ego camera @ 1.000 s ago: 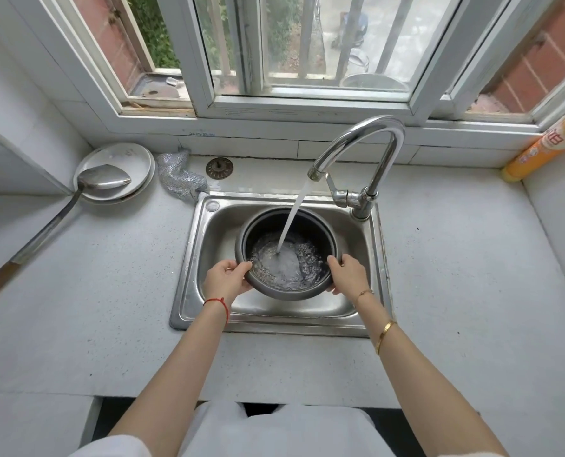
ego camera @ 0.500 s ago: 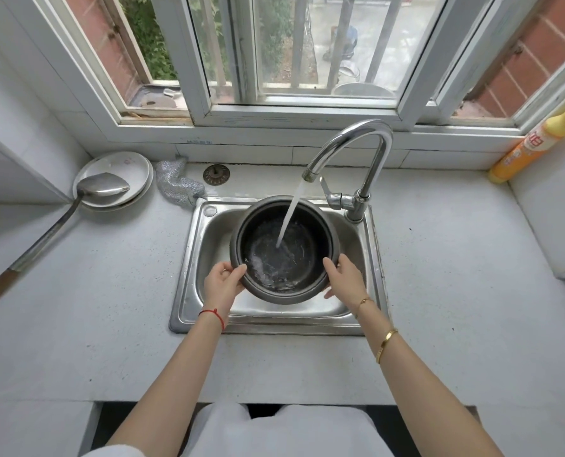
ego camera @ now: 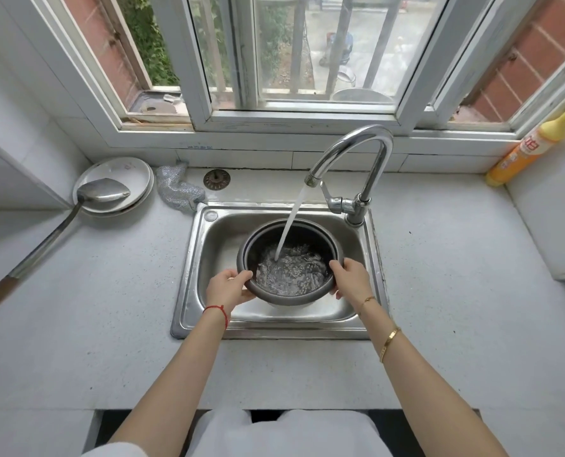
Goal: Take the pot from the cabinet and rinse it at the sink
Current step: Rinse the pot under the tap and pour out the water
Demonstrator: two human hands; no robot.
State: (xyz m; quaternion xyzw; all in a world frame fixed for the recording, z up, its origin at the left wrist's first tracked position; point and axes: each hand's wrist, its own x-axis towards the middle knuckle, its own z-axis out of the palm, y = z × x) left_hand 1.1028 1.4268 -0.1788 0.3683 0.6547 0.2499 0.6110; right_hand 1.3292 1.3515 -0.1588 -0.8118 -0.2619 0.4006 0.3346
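Head view, pot [ego camera: 268, 239] mouth up, tipped toward person

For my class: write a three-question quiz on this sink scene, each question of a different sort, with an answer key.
1. True or false: water from the faucet is running into the pot.
2. Multiple choice: what rests on the plates at the back left of the counter? A) a metal ladle B) a cup C) a knife
3. Short answer: how is the pot held?

Key
1. True: the stream lands inside it, and water churns in its bottom.
2. A: the ladle lies with its bowl on the plates, handle running off over the counter.
3. The left hand and right hand grip opposite sides of its rim, over the sink.
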